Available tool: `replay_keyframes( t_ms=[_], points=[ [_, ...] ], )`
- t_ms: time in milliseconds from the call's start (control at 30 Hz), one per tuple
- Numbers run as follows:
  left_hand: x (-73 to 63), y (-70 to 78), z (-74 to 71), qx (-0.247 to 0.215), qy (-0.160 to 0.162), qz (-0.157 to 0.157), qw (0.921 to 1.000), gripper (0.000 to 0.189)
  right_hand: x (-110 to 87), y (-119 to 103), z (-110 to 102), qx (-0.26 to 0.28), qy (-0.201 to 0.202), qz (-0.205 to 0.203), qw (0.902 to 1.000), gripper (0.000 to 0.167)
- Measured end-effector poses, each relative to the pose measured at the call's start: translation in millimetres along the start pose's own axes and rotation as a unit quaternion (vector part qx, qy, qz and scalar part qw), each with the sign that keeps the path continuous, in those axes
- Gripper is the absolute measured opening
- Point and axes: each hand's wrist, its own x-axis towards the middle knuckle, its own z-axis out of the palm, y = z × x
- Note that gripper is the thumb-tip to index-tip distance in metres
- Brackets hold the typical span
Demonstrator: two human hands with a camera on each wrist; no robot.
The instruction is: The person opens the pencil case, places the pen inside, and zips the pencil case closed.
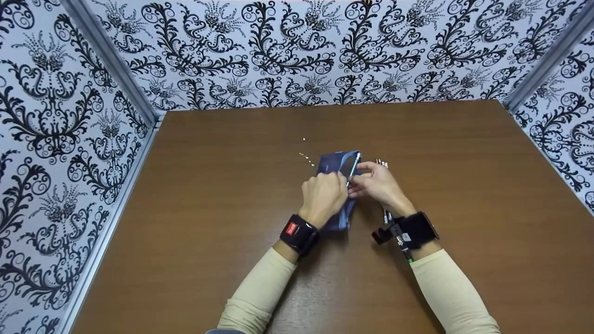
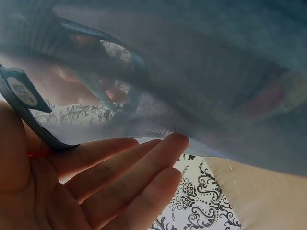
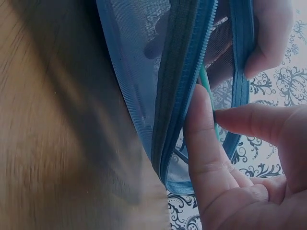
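A blue mesh zip pouch point(image 1: 330, 163) stands on the table between the hands, its zipper point(image 3: 194, 72) undone along the edge. My left hand point(image 1: 323, 197) grips the pouch's far edge of the opening; a small tag point(image 2: 23, 91) hangs near its thumb, and its other fingers lie outside along the mesh. At the mouth, my right hand point(image 1: 378, 185) pinches a thin green stick-like thing point(image 3: 205, 79) between thumb and index finger. Only part of the green thing shows, so its kind is unclear.
Thin pale-ended things point(image 1: 382, 163) show beside and partly under the right hand. Small bright specks point(image 1: 306, 158) dot the brown table point(image 1: 222, 185) left of the pouch. Patterned walls point(image 1: 297, 55) enclose the back and sides.
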Motion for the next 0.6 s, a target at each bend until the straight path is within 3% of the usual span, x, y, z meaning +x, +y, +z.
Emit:
replay_keyframes(
  t_ms=[333, 600],
  points=[
    [1.0, -0.1, -0.9, -0.009, -0.013, -0.005, 0.9999, 0.044, -0.8, -0.7, 1.4, -0.011, -0.012, -0.001, 0.9999, 0.058],
    [2.2, -0.1, -1.1, -0.016, -0.024, -0.012, 0.9995, 0.045, -2.9, -1.9, 1.2, -0.023, -0.021, -0.021, 0.9993, 0.045]
  ],
)
